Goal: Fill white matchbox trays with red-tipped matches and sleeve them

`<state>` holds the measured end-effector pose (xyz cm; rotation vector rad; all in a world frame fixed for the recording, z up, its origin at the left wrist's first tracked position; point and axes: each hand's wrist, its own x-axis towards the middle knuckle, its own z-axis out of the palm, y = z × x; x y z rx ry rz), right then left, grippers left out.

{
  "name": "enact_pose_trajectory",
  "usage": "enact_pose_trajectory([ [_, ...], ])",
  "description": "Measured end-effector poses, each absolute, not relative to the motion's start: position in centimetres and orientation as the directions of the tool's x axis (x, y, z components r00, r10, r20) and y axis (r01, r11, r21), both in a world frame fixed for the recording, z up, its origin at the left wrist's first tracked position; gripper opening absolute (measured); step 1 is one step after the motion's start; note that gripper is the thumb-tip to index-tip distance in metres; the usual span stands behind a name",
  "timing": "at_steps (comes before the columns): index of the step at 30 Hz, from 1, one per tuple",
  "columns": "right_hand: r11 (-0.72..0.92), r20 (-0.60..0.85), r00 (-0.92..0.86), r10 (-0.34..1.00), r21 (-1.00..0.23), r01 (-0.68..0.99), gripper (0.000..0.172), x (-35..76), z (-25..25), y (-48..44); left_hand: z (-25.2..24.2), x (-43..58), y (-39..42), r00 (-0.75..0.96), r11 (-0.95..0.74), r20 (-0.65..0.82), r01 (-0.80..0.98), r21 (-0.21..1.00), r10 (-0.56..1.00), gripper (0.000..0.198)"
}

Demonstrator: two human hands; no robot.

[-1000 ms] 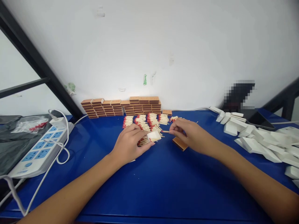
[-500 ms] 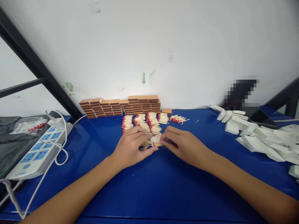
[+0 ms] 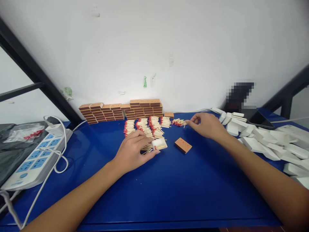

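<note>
My left hand (image 3: 134, 149) rests on the blue table (image 3: 154, 193) with its fingers curled round a small white matchbox tray (image 3: 159, 143) that holds matches. My right hand (image 3: 206, 124) is stretched out to the far right of the match piles, its fingertips pinched beside a small loose heap of red-tipped matches (image 3: 179, 122); what they pinch is too small to see. A brown matchbox sleeve (image 3: 183, 145) lies on the table between my two hands. Rows of red-tipped matches (image 3: 147, 126) lie just beyond the tray.
Stacks of brown matchboxes (image 3: 123, 111) line the wall. A heap of white empty trays (image 3: 263, 141) fills the right side. At the left lie a white and blue power strip (image 3: 36, 158) with its cable and a grey bag (image 3: 14, 141). Black metal bars stand at both sides.
My right hand left the tray and reached back right to the loose matches. The brown sleeve it covered now shows. My left hand stayed on the tray.
</note>
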<state>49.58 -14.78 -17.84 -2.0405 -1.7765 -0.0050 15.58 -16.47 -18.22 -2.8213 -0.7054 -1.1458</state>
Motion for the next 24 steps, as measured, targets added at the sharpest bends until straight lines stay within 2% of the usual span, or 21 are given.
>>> enact_pose_trajectory([
  [4, -0.128, 0.219, 0.204, 0.954, -0.317, 0.940, 0.033, 49.1, -18.6, -14.5, -18.2, 15.6, -16.5, 0.630, -0.907, 0.675, 0.394, 0.149, 0.384, 0.030],
  [11, -0.166, 0.124, 0.206, 0.971, -0.276, 0.947, 0.010, 48.6, -18.5, -14.9, -18.3, 15.5, -16.5, 0.637, -0.903, 0.663, 0.402, 0.150, 0.393, 0.032],
  [14, -0.165, 0.028, 0.178, 0.984, -0.246, 0.955, 0.007, 49.7, -18.0, -15.0, -18.3, 15.5, -16.4, 0.635, -0.906, 0.669, 0.395, 0.149, 0.387, 0.032],
  [16, -0.096, 0.002, 0.099, 0.995, -0.249, 0.964, 0.008, 50.6, -17.7, -14.9, -18.3, 15.5, -16.4, 0.637, -0.908, 0.668, 0.393, 0.148, 0.385, 0.031],
  [20, 0.058, 0.038, -0.050, 0.998, -0.231, 0.971, 0.009, 52.4, -17.8, -14.3, -18.2, 15.6, -16.4, 0.644, -0.907, 0.660, 0.393, 0.147, 0.387, 0.031],
  [24, 0.096, 0.145, -0.067, 0.987, -0.205, 0.974, 0.018, 53.2, -18.7, -13.7, -18.2, 15.6, -16.5, 0.645, -0.912, 0.666, 0.385, 0.140, 0.375, 0.031],
])
